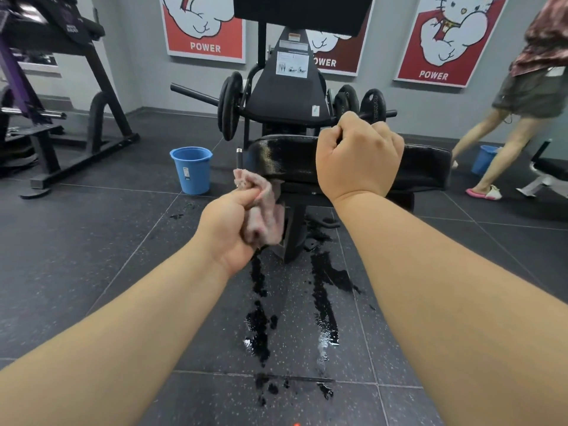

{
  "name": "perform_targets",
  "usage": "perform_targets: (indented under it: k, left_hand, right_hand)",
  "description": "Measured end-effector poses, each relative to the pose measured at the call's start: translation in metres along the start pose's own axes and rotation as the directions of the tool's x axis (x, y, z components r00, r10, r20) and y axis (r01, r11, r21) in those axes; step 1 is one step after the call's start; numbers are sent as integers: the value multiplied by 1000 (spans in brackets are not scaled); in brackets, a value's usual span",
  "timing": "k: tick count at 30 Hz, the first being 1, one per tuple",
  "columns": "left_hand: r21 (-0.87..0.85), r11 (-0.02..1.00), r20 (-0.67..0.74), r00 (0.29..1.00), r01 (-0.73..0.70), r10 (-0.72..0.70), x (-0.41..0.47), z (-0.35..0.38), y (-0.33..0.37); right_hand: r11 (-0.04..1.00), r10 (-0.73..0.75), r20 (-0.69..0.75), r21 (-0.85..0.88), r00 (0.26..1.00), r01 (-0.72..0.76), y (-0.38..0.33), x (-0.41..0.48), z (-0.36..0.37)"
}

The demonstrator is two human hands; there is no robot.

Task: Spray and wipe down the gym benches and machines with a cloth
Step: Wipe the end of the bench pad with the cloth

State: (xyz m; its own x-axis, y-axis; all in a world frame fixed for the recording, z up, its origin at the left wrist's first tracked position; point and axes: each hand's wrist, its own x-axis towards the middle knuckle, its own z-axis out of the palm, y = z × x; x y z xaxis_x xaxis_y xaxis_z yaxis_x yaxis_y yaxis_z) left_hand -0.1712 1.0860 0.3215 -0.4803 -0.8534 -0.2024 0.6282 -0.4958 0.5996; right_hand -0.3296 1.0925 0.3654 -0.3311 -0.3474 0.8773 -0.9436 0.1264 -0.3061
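left hand (pixel 229 229) is bunching pink cloth (pixel 264 207), wiping under left end of wet black pad (pixel 289 161) | right hand (pixel 358 155) is fisting atop pad, likely steadying it; contents unclear | blue bucket (pixel 191 169) is waiting left of pad

Bright, even indoor light with soft shadows. Glare glints on the wet black padded bench (pixel 276 158) and on the dark puddle (pixel 325 339). Wide-angle bending at the frame edges; the black-and-purple machine (pixel 46 29) at upper left is blurred.
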Motion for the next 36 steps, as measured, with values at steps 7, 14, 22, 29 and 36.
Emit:
perform_targets:
  k: [7, 14, 22, 29, 36]
  left_hand:
    - [53, 993, -326, 938, -106, 117, 36, 15, 3]
    - [60, 997, -189, 980, -54, 65, 13, 32, 9]
    - [114, 977, -37, 982, -181, 186, -37, 36, -3]
    - [291, 915, -98, 943, -280, 319, -48, 7, -19]
    - [616, 646, 142, 871, -450, 470, -57, -4, -36]
  right_hand:
    - [1000, -19, -35, 4, 999, 19, 1, 0, 1]
    - [999, -35, -66, -7, 997, 35, -1, -1, 2]
    - [999, -23, 98, -32, 995, 27, 0, 5, -9]
    - [833, 284, 119, 460, 952, -306, -8, -60, -65]
    - [-245, 56, 942, 334, 331, -910, -34, -107, -77]
